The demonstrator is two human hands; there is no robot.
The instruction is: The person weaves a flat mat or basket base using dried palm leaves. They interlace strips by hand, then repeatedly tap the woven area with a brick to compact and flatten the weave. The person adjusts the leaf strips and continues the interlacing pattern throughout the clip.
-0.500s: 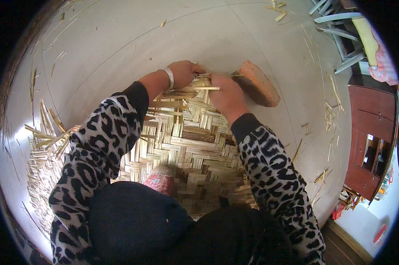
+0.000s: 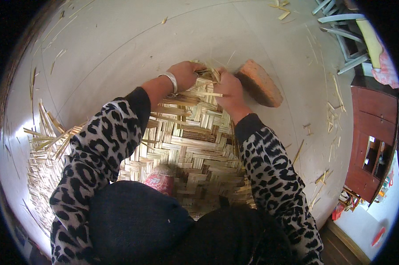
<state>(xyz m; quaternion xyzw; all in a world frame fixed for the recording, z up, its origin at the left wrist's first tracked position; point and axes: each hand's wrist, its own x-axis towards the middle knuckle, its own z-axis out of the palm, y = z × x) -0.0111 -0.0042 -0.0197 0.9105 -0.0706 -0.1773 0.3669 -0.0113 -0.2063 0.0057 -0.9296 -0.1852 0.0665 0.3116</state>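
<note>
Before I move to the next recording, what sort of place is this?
Likely indoors, perhaps a room in a home: a reddish cabinet and pale-legged furniture stand at the right of a smooth floor.

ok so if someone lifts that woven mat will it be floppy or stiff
The woven mat probably flexes as a springy sheet, given its interlaced weave. The edge between the left hand and right hand may loosen, since strip ends stick out there. It likely resists lifting with the red patterned footwear apparently on it.
</note>
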